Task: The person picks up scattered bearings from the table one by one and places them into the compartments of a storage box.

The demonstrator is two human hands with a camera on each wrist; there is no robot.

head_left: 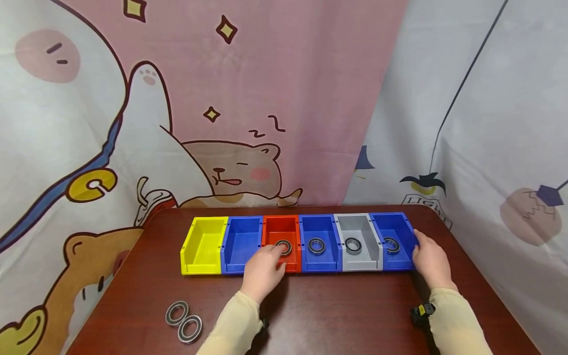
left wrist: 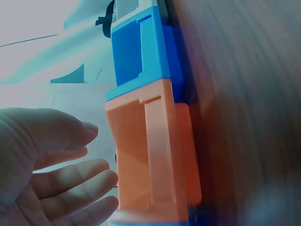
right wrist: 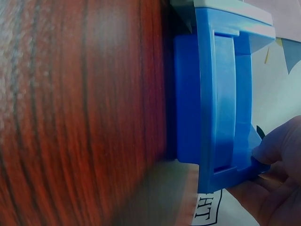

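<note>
My left hand reaches over the front of the red bin, its fingertips by a ball bearing lying inside. In the left wrist view its fingers are loosely bent and apart, with nothing seen between them. At the right end, my right hand holds the side wall of a blue bin, thumb on its edge and fingers outside. That bin contains a bearing. Other bearings lie in the grey bin and the middle blue bin.
All the bins stand side by side along the back of the brown table. The yellow bin and left blue bin show no bearing. Two bearings lie touching at the table's front left. A printed curtain hangs behind.
</note>
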